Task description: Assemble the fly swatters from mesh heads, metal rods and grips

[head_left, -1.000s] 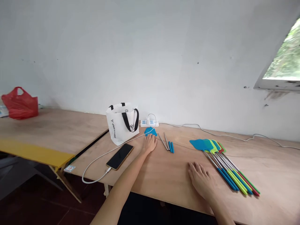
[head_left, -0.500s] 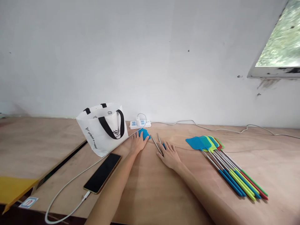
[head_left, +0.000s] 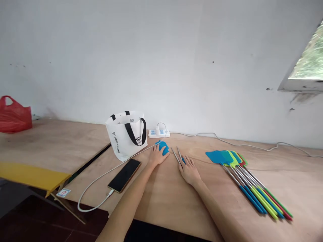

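A blue fly swatter head (head_left: 164, 148) lies near the power strip, under my left hand (head_left: 155, 157). That hand rests on it with fingers stretched and the thumb apart. Two thin metal rods (head_left: 176, 155) lie side by side on the table, angled towards my right hand (head_left: 190, 171). My right hand lies palm down over their near ends, fingers extended, with a small blue piece (head_left: 183, 160) showing beside the fingertips. Whether the rods join the blue head is unclear. To the right, several blue, yellow-green, red and green fly swatters (head_left: 248, 178) lie overlapping, handles towards me.
A white tote bag (head_left: 128, 134) stands left of my hands, before a phone (head_left: 124, 175) on a charging cable. A white power strip (head_left: 159, 133) sits by the wall. Further left are a table gap, a yellow sheet (head_left: 35, 176) and a red plastic bag (head_left: 15, 116).
The view has shifted left and tilted down, bringing the red bag and more floor into sight. Both hands stay in about the same places on the table.
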`<state>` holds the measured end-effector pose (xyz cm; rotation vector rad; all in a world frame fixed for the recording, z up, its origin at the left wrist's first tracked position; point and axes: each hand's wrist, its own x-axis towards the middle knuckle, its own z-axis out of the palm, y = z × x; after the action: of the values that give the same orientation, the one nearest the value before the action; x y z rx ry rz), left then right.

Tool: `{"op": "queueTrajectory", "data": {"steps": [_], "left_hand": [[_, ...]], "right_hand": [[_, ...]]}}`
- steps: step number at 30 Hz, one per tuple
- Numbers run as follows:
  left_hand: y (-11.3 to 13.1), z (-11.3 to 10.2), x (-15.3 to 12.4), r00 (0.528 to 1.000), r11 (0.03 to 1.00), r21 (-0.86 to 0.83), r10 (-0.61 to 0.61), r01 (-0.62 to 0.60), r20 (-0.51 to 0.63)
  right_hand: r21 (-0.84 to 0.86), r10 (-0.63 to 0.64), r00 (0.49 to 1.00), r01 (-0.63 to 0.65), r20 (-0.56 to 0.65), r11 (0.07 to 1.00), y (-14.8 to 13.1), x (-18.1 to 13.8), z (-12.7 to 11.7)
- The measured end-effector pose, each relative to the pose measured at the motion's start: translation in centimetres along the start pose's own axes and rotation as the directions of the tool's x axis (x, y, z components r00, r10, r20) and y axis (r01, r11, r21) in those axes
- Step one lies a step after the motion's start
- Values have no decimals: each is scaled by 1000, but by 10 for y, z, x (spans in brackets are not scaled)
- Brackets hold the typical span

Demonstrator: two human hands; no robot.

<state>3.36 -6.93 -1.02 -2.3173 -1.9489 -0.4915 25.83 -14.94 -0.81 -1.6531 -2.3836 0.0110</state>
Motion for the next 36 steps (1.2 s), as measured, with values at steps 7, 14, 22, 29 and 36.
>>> {"op": "queueTrajectory", "data": {"steps": [7,14,22,29,36], "left_hand": [[24,-36,-85,997,997,-36,67,-65,43],[28,-54,-187,987,983,-169,99,-77,126],[42,-48,-169,994,980,-173,-88,99,72],[49,-64,-168,997,994,-107,-21,29,79],[50,-66,-167,988,985,-160,88,-66,130]], "right_hand": [[4,35,998,-35,-57,999,-26,-77,-11],[48,52,995,-48,-87,998,-22,-127,-12],[70,96,993,-91,-70,993,-20,-122,-5],[142,85,996,-82,-16,986,5,-126,-15],[158,157,979,-136,-128,978,16,-131,-13]]}}
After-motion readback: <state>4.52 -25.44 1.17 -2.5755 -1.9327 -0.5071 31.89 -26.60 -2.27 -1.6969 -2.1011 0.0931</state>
